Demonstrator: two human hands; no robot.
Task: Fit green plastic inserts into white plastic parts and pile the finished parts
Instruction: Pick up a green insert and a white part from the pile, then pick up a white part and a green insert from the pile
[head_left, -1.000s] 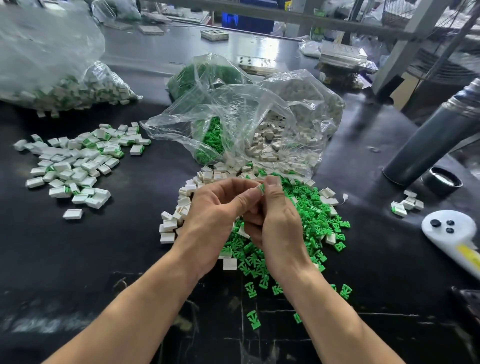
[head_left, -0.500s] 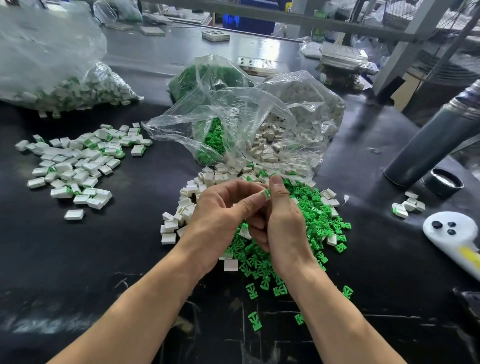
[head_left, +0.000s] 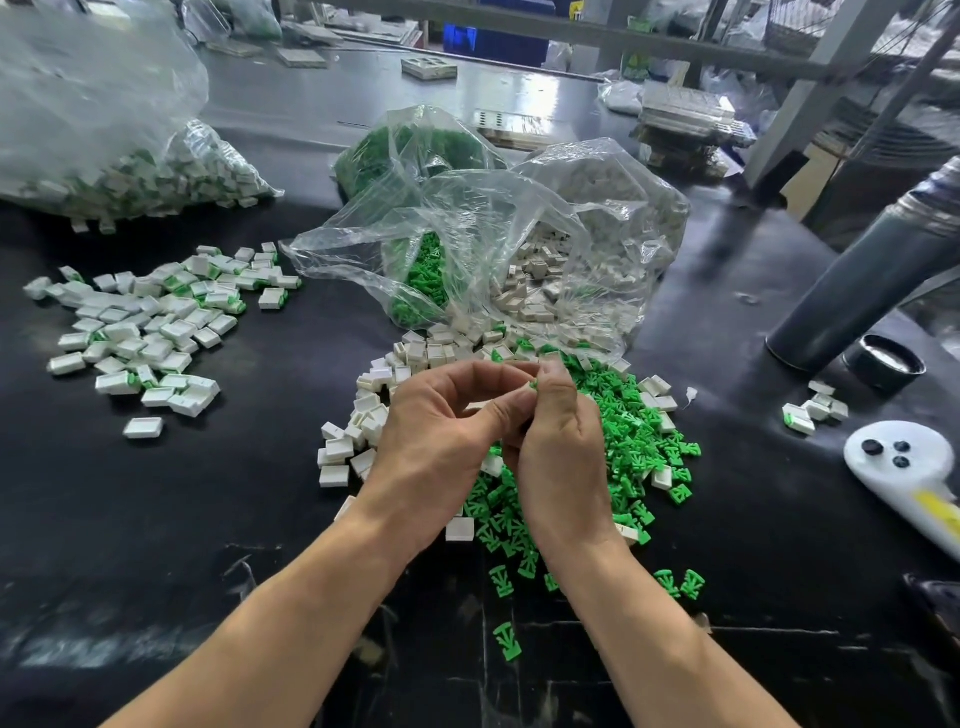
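At frame centre, right hand (head_left: 558, 447) pinches a green insert (head_left: 533, 384) against the left hand (head_left: 441, 431), fingers curled; finished pile (head_left: 150, 327) lies far left, nearer the left hand

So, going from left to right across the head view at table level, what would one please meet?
Pile of finished parts → loose white parts → left hand → right hand → small cluster of parts → white controller.
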